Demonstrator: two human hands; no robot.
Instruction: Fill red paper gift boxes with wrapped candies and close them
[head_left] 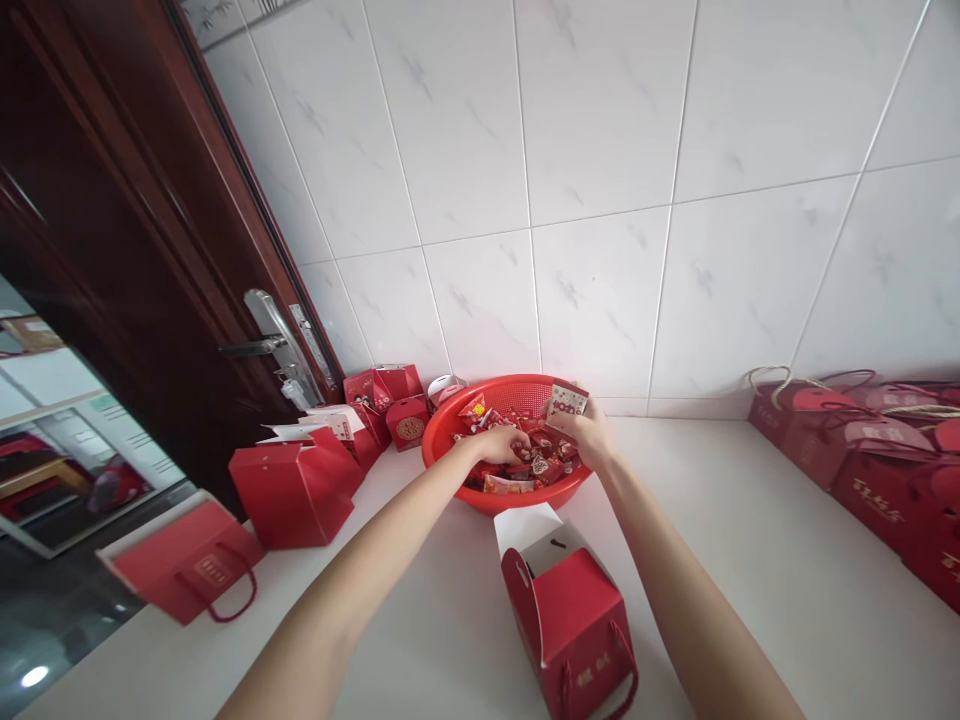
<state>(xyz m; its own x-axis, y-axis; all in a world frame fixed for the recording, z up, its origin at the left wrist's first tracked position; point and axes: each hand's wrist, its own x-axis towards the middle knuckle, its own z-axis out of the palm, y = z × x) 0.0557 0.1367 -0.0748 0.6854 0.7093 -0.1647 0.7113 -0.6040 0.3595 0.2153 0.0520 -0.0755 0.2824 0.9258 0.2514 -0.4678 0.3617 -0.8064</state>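
A red plastic basket (pixel 442 440) against the wall holds many red-wrapped candies (pixel 544 465). My left hand (pixel 504 445) reaches into it, fingers bent down among the candies; whether it grips one is hidden. At the basket's right rim, my right hand (pixel 589 430) is closed on a small white and red packet (pixel 568 405). Between my forearms stands a red gift box (pixel 577 610) with its white-lined flap up and red rope handles at the front.
Several red boxes and bags (pixel 289 490) stand on the left of the white table (pixel 420 610), near a dark door (pixel 150 220). A red handled box (pixel 187 560) lies at the left edge. Dark red gift bags (pixel 862 480) line the right side. A tiled wall is behind.
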